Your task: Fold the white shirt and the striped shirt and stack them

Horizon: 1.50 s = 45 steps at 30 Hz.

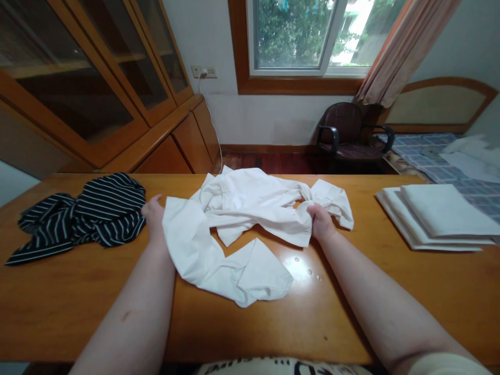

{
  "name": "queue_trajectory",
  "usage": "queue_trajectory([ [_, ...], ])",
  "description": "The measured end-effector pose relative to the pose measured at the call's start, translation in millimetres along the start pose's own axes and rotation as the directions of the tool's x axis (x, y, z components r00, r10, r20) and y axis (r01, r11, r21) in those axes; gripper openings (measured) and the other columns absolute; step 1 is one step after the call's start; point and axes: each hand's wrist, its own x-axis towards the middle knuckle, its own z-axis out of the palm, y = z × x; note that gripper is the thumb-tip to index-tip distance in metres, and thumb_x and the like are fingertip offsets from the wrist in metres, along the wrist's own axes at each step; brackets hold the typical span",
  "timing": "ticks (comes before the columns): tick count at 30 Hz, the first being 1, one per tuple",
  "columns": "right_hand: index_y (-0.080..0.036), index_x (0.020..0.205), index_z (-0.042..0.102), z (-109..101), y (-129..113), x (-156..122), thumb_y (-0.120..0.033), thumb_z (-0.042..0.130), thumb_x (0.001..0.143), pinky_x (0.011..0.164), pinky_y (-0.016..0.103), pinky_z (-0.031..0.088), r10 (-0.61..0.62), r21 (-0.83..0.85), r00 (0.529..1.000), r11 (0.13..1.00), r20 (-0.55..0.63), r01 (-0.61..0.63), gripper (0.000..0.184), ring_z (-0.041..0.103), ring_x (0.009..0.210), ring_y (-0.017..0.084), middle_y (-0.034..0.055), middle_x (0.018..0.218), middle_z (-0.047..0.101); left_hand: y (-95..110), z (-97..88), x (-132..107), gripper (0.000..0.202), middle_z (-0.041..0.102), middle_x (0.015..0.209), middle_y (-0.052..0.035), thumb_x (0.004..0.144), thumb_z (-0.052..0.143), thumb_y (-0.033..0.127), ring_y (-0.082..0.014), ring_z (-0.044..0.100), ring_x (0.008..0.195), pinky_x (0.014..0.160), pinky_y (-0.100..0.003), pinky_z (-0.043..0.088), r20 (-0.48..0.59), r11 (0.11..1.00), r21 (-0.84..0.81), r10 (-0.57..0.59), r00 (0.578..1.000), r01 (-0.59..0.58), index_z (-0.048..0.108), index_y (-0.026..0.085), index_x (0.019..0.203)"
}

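White garment: crumpled heap mid-counter, one flap spread toward the person, the rest bunched between both hands. Left hand sits at the cloth's left edge, just beside the striped garment; its fingers are partly behind the fabric, so I cannot tell whether they pinch it or only rest there. Right hand: fingers curled closed round a bunched fold at the right end. Folded white stack lies well apart on the right. Judgement: thin woven cloth, light, limp, no stiffness of its own. It will likely sag and drag wherever unsupported and slide easily on the glossy wood; not fragile. Best hold looks to be seams or corners (collar, shoulder, hem), pinched at two spread points rather than mid-panel
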Motion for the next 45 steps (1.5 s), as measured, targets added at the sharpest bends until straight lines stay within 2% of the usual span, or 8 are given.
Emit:
queue_trajectory([
  [3, -0.02, 0.08, 0.065, 9, -3, -1, -0.077, 0.031, 0.077, 0.07, 0.041, 0.053, 0.112, 0.179, 0.994, 0.978, 0.006, -0.112, 0.066, 0.065, 0.073, 0.026, 0.0067, 0.07, 0.068, 17, -18.3, -13, 0.031, 0.055, 0.114, -0.0138, 0.083, 0.044, 0.023, -0.0322, 0.051, 0.11, 0.096, -0.048, 0.039, -0.143, 0.967, 0.252, 0.02, 0.99, 0.017, 0.056, 0.015, 0.111],
  [9, -0.02, 0.096, 0.065, 14, -7, -5, -0.072, 0.048, 0.076, 0.083, 0.039, 0.05, 0.085, 0.101, 0.985, 0.99, 0.15, -0.101, 0.058, 0.064, 0.093, 0.025, 0.0071, 0.094, 0.07, 34, -7.6, -45, 0.052, 0.066, 0.11, -0.0145, 0.093, 0.023, 0.046, -0.0348, 0.058, 0.108, 0.088, -0.046, 0.044, 0.459, 0.94, 0.327, -0.064, 0.886, -0.101, 0.064, 0.018, 0.106],
  [13, -0.018, 0.109, 0.061, 18, -18, -13, -0.058, 0.056, 0.08, 0.088, 0.039, 0.045, 0.001, -0.178, 0.889, 0.98, 0.458, 0.09, 0.05, 0.06, 0.097, 0.025, 0.0085, 0.11, 0.065, 18, 19.0, -47, 0.066, 0.05, 0.138, -0.0135, 0.083, 0.044, 0.056, -0.0314, 0.047, 0.126, 0.1, -0.041, 0.04, 0.674, 0.955, 0.186, 0.048, 0.737, -0.231, 0.042, 0.019, 0.138],
  [20, -0.018, 0.103, 0.065, 27, -42, -19, -0.046, 0.049, 0.088, 0.084, 0.033, 0.042, -0.031, -0.429, 0.73, 0.792, 0.683, 0.435, 0.036, 0.06, 0.094, 0.023, 0.0084, 0.104, 0.067, -12, 42.9, -24, 0.078, 0.033, 0.15, -0.0135, 0.07, 0.052, 0.021, -0.0301, 0.029, 0.138, 0.112, -0.043, 0.027, 0.667, 0.892, 0.143, 0.233, 0.708, -0.428, 0.031, 0.012, 0.145],
  [27, -0.017, 0.092, 0.068, 24, -35, -19, -0.053, 0.031, 0.093, 0.073, 0.03, 0.043, 0.017, -0.554, 0.799, 0.729, 0.601, 0.401, 0.052, 0.062, 0.081, 0.022, 0.0083, 0.089, 0.07, -23, 31.9, -3, 0.052, 0.056, 0.128, -0.0165, 0.077, 0.041, 0.013, -0.0345, 0.049, 0.121, 0.104, -0.047, 0.038, 0.233, 0.936, 0.27, 0.164, 0.959, -0.226, 0.052, 0.006, 0.127],
  [31, -0.018, 0.094, 0.07, 23, -29, -16, -0.042, 0.027, 0.096, 0.076, 0.031, 0.043, 0.034, -0.644, 0.896, 0.708, 0.443, 0.291, 0.05, 0.063, 0.087, 0.022, 0.0079, 0.092, 0.071, -9, 24.5, -14, 0.055, 0.042, 0.139, -0.0231, 0.081, 0.045, 0.018, -0.0397, 0.035, 0.131, 0.11, -0.054, 0.028, 0.021, 0.919, 0.345, 0.197, 0.98, -0.192, 0.043, 0.002, 0.134],
  [40, -0.025, 0.11, 0.062, 30, -34, -20, -0.038, 0.064, 0.077, 0.075, 0.029, 0.045, 0.034, -0.704, 0.897, 0.633, 0.44, 0.321, 0.034, 0.064, 0.09, 0.02, 0.0006, 0.101, 0.071, 33, 54.7, -68, 0.065, 0.025, 0.153, -0.011, 0.085, 0.054, 0.033, -0.0283, 0.029, 0.138, 0.112, -0.049, 0.026, 0.558, 0.675, -0.018, 0.619, 0.553, -0.738, 0.029, 0.024, 0.144],
  [45, -0.024, 0.124, 0.052, 30, -31, -24, -0.041, 0.066, 0.075, 0.068, 0.029, 0.045, -0.022, -0.743, 0.923, 0.586, 0.384, 0.324, 0.054, 0.063, 0.081, 0.019, 0.001, 0.094, 0.07, 19, 70.8, -62, 0.066, 0.037, 0.146, -0.0126, 0.084, 0.054, 0.029, -0.0264, 0.035, 0.133, 0.11, -0.045, 0.031, 0.64, 0.739, -0.041, 0.536, 0.55, -0.673, 0.028, 0.019, 0.145],
])
